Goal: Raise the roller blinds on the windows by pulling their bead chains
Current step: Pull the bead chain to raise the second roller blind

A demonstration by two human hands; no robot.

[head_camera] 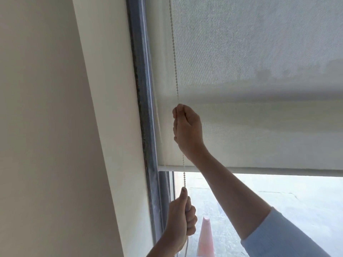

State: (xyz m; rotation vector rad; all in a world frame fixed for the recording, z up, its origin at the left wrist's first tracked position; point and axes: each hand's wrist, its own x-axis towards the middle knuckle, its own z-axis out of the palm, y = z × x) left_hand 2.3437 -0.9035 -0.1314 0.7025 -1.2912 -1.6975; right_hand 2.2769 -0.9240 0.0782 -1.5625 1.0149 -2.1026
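Left hand point(182, 217) low at frame bottom, fist closed on bead chain point(174, 58). Right hand point(187, 127) higher up, fingers pinched round same chain. Chain hangs along left edge of roller blind point(259, 89), beside window frame point(143, 89). Blind bottom bar point(278, 171) partway up; pink cone point(205, 238) outside.

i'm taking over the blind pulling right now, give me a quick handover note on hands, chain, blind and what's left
Right hand: raised, grip closed on the bead chain in front of the blind fabric.
Left hand: lower down, fist closed on the same chain by the window frame.
Roller blind: partly raised; its bottom bar sits with a strip of bare glass below, through which an orange cone shows outside.
Done: the blind is off the bottom.
Left: most of the window is still covered, so keep pulling hand over hand. Other windows are out of view.
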